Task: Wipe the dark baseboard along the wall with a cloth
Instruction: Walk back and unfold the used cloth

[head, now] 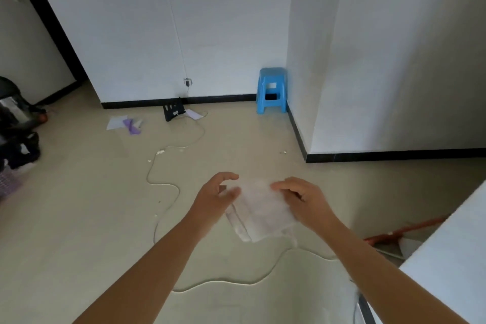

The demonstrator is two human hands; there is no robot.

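**Cloth held at lower centre, baseboard well beyond it**

While both hands work at lower centre of the frame, the white cloth (260, 212) hangs between them above the floor, folded, its lower edge drooping toward lower centre. The right hand (305, 198) has fingers curled onto the cloth's right edge; the left hand (217, 194) sits at its left edge, thumb and fingers curved and slightly apart, blurred, so the grip is unclear. The dark baseboard (394, 156) runs along the wall at right centre, turns the corner and continues up-frame past a blue stool (272, 91) standing against it. Bare beige floor (79, 218) lies between the hands and the baseboard. A white cable (163, 184) snakes across the floor left of and beneath the arms.
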